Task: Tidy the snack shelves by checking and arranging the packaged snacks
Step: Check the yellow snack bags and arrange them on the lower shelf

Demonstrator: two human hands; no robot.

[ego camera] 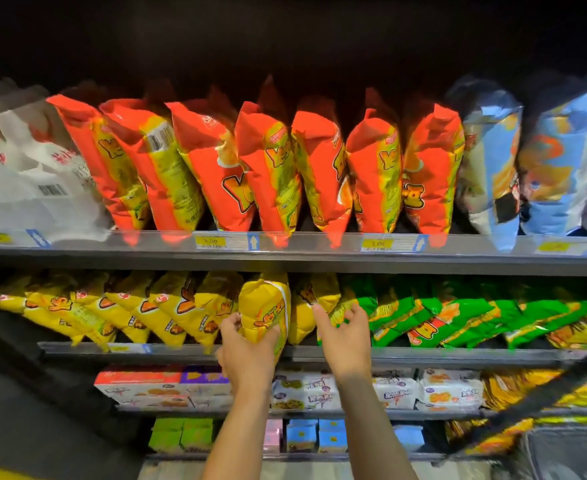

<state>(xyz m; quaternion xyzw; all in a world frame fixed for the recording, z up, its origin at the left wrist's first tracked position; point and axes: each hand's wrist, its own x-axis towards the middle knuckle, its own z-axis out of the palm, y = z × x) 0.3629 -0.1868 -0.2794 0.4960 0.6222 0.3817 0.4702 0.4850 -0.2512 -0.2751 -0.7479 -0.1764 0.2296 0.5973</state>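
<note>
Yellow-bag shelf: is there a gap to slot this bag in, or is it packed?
Only a narrow slot between the held bag and the next yellow bag, by the right hand. The leaning yellow bags on the left and green bags on the right overlap tightly.

The left hand point(247, 355) and right hand point(345, 337) were bare; the left forearm point(236, 427) and right forearm point(371, 420) were bare as well, uncovered to the bottom edge; each was slender and smooth.

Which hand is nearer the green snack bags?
Right. The right hand is at the left end of the green snack bags; the left hand grips a yellow bag farther left.
</note>
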